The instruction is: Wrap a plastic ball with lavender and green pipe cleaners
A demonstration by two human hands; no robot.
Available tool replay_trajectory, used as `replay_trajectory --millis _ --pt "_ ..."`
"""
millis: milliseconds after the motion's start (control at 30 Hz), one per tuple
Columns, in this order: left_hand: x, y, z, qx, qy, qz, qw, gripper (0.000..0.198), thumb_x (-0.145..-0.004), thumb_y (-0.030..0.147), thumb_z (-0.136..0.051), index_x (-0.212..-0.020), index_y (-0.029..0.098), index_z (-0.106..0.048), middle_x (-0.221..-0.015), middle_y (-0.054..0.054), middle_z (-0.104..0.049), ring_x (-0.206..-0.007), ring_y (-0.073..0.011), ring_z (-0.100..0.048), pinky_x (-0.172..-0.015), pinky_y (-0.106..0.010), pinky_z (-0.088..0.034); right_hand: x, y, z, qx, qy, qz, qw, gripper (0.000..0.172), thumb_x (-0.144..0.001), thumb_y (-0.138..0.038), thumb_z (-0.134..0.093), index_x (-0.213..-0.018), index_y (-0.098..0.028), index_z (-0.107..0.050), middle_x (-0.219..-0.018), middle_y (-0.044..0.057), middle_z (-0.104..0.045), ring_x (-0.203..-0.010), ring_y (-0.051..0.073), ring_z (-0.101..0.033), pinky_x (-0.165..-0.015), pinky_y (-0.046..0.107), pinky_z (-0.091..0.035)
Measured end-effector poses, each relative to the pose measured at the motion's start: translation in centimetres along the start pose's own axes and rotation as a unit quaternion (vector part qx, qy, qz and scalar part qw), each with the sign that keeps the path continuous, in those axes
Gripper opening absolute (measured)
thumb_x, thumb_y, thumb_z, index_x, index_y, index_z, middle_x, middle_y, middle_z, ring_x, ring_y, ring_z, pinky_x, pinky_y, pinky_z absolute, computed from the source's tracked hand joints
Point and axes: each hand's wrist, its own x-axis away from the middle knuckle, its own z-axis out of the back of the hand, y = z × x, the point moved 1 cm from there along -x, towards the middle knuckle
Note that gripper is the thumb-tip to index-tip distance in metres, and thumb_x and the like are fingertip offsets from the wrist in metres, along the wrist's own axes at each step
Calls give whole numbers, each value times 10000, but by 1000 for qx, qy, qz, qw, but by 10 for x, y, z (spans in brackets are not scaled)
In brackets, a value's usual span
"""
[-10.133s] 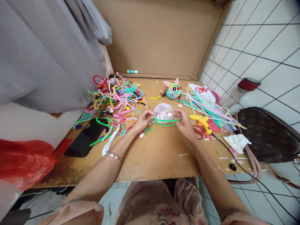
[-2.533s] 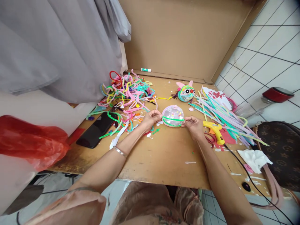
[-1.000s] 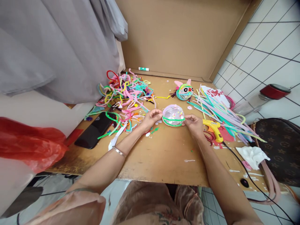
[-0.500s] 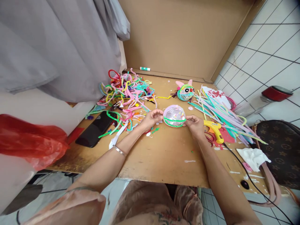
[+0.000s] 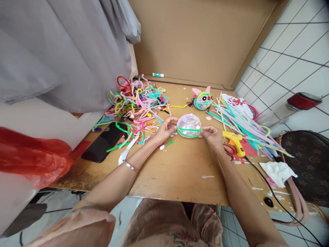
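Note:
Between my two hands is a clear round plastic piece (image 5: 189,122) with a pale pink rim, small coloured bits showing in it, and a green pipe cleaner across its lower part. My left hand (image 5: 168,128) pinches its left edge, fingers bent. On the right side, my right hand (image 5: 209,133) grips the end of the green strip at the edge. Behind it stands a decorated ball (image 5: 203,101) with pink ears, black-and-white eyes and a red nose.
Tangled pipe cleaners (image 5: 138,99) and a black phone (image 5: 101,144) lie left. Straight pipe cleaners (image 5: 239,120), a yellow glue gun (image 5: 235,141) with a black cord, white tissue (image 5: 278,173) and a brown bag (image 5: 305,164) are right. A glue stick (image 5: 158,75) lies at the back.
Both hands and the round piece have shifted very slightly left. The green strip now looks straighter across the piece.

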Motion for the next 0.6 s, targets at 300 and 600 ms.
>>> replay_trajectory --millis 300,600 --pt "-2 -3 3 -104 -6 -123 987 437 -773 164 -608 -1207 200 -646 -1414 -116 -533 -1326 -262 -513 -1113 -438 -436 4 -1 -6 2 -4 4 1000 315 -503 -389 -834 -665 -209 -633 -545 -29 -664 -462 128 -637 -513 268 -584" --pt "6 15 5 -181 -59 -127 973 513 -785 175 -602 -1296 213 -624 -1426 -113 -553 -1296 -273 -545 -1074 -425 -468 4 2 -7 21 -7 19 1000 330 -541 -426 -804 -686 -211 -601 -569 -31 -650 -490 128 -639 -537 277 -590"
